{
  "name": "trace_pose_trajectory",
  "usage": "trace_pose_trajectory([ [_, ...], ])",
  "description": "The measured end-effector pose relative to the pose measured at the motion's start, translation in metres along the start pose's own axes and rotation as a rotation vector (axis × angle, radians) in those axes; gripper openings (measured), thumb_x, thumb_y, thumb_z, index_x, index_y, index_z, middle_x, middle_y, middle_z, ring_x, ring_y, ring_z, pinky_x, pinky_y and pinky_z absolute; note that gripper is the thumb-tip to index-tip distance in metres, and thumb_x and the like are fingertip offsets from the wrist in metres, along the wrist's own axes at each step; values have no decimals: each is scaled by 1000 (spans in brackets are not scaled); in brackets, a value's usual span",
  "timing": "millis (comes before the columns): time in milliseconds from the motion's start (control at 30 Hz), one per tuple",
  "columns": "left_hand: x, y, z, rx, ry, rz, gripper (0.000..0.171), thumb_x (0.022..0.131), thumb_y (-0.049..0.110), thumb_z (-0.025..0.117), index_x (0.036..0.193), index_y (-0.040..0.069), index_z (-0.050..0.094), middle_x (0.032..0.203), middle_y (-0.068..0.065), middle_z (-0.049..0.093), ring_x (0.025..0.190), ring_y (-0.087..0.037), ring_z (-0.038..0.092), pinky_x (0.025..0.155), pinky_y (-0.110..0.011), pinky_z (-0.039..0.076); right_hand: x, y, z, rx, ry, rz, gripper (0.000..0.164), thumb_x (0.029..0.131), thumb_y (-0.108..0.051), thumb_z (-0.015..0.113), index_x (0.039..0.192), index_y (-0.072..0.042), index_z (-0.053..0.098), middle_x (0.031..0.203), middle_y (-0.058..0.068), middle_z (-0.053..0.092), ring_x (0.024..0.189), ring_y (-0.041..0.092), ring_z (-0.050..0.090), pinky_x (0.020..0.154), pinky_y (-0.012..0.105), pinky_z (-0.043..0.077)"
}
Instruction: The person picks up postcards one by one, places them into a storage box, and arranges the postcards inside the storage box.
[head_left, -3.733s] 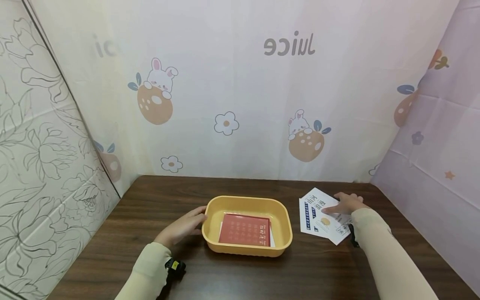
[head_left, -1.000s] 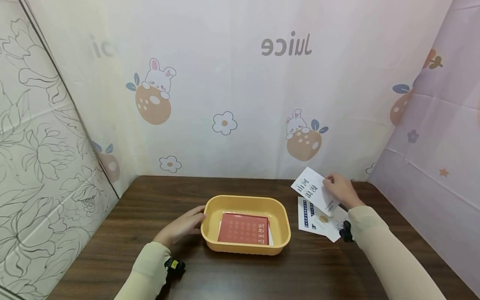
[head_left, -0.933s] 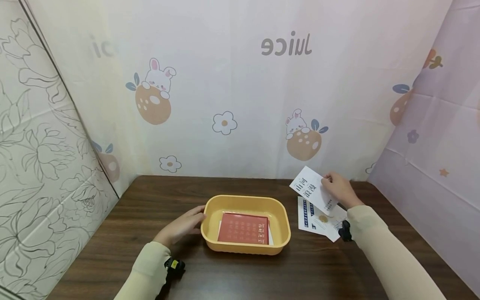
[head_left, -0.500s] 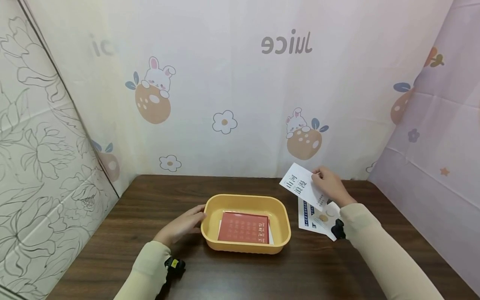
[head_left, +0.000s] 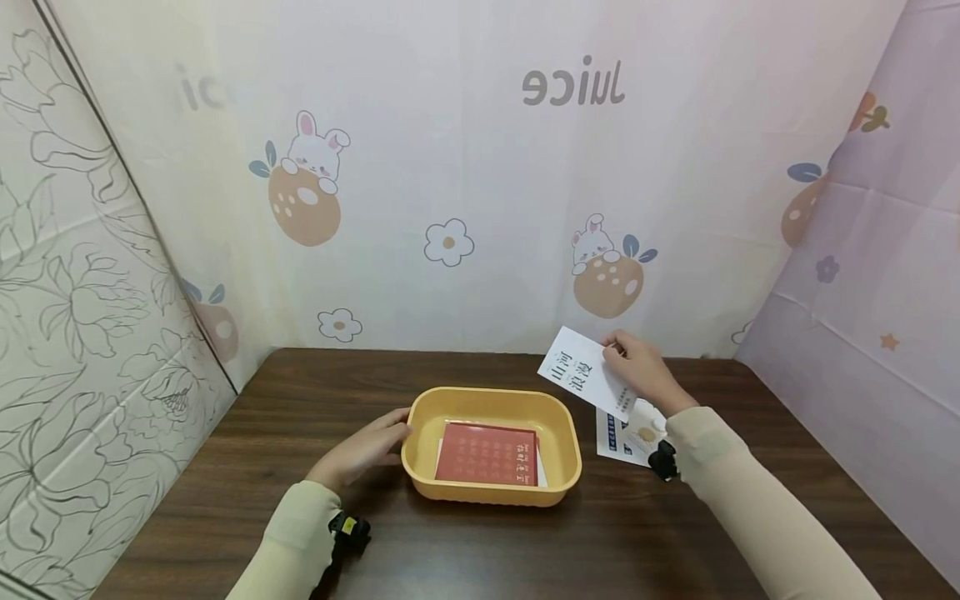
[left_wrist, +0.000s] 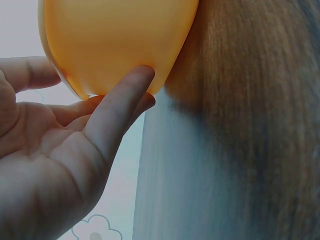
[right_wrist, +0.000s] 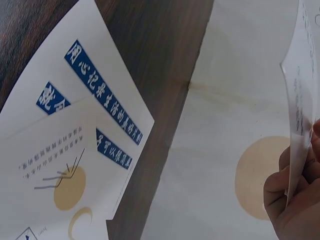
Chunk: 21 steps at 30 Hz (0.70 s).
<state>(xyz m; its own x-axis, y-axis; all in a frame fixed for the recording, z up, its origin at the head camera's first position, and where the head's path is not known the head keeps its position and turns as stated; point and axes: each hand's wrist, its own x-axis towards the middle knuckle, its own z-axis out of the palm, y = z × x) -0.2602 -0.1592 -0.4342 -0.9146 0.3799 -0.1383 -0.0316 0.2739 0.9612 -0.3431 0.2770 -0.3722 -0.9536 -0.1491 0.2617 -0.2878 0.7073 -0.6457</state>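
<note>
In the head view a yellow plastic basin holds a red card lying over a white one. My left hand touches the basin's left end; the left wrist view shows fairly straight fingers against its outer wall. Between thumb and fingers, my right hand pinches a white postcard with large dark characters, tilted above the table, up and right of the basin. Beneath it lie white cards with blue strips and an orange sun, partly overlapping in the right wrist view.
The dark wooden table extends around the basin. A pale curtain with rabbit prints stands behind its back edge. A flower-drawn sheet hangs on the left, and another printed curtain on the right.
My right hand, first touching the cards on the table, has picked up the top postcard and carried it left towards the basin. The left hand has stayed against the basin.
</note>
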Motion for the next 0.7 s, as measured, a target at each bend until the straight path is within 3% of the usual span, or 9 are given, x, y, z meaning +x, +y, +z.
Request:
trace_pose_trajectory([
  [700,1,-1,-2,1,-20,10,54,107,21,40,154,-3,28,153,-25,35,135,-40,44,99,-50,50,-2,-43,28,80,-138,-107,26,102,-11,46,121,-4,63,100,14,67,71,20,65,55,32,56],
])
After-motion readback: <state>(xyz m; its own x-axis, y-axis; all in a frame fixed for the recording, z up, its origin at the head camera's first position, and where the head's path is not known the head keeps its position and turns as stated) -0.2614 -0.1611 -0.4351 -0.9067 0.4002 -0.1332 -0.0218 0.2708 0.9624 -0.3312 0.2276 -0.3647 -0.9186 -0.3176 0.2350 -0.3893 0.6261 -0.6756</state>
